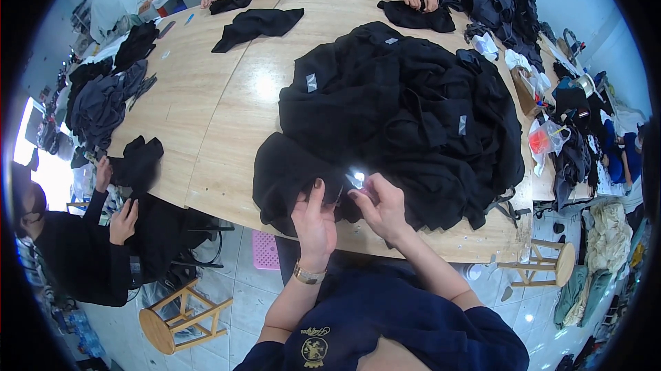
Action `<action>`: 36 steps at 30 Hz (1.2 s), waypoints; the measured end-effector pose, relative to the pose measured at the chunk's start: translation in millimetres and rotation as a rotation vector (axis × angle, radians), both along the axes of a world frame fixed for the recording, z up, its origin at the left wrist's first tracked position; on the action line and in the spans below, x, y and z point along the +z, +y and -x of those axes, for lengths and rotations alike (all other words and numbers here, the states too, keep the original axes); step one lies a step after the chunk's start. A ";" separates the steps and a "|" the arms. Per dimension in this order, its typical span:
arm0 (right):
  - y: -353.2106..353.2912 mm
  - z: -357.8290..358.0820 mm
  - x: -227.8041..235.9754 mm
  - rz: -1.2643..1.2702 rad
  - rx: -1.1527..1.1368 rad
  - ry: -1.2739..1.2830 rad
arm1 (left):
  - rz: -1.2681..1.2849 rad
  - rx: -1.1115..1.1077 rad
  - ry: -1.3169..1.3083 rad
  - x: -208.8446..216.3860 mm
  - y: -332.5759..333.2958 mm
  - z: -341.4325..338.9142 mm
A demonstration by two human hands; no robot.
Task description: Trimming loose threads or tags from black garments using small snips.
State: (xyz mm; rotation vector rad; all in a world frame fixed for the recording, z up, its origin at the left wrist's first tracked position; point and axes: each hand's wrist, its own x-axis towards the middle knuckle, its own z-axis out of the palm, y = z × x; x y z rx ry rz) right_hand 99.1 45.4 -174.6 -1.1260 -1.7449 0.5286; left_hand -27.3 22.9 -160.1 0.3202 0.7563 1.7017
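A black garment [288,164] hangs over the table's near edge, and my left hand [315,225] is closed on it, thumb up against the cloth. My right hand [383,207] grips small thread snips [357,179] with bright metal blades and a pinkish handle. The blades point up and left, close beside the garment. Glare on the metal hides whether they touch a thread. Just beyond both hands lies a big heap of black garments [406,106] with a few small pale labels showing.
Three people work around the wooden table [227,130], two at the far side and one at the left, each handling black cloth. Wooden stools [160,330] stand at lower left and right. A plastic cup with red drink [540,140] sits among clutter at right.
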 end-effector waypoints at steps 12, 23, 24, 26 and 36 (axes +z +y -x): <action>-13.9 24.6 10.9 0.049 0.229 0.125 | 0.085 -0.058 0.065 -20.0 -5.4 6.5; -18.6 15.9 8.2 0.150 0.119 0.203 | 0.107 -0.096 -0.175 -0.8 1.2 11.9; -12.1 15.4 2.8 0.117 0.093 0.244 | 0.083 -0.105 -0.181 -2.6 0.7 12.2; -2.7 9.7 -3.6 0.019 0.018 0.094 | 0.088 -0.130 -0.224 -5.0 0.6 13.3; 3.9 2.1 -8.8 -0.207 0.000 -0.180 | 0.129 -0.207 -0.339 -5.2 1.6 16.2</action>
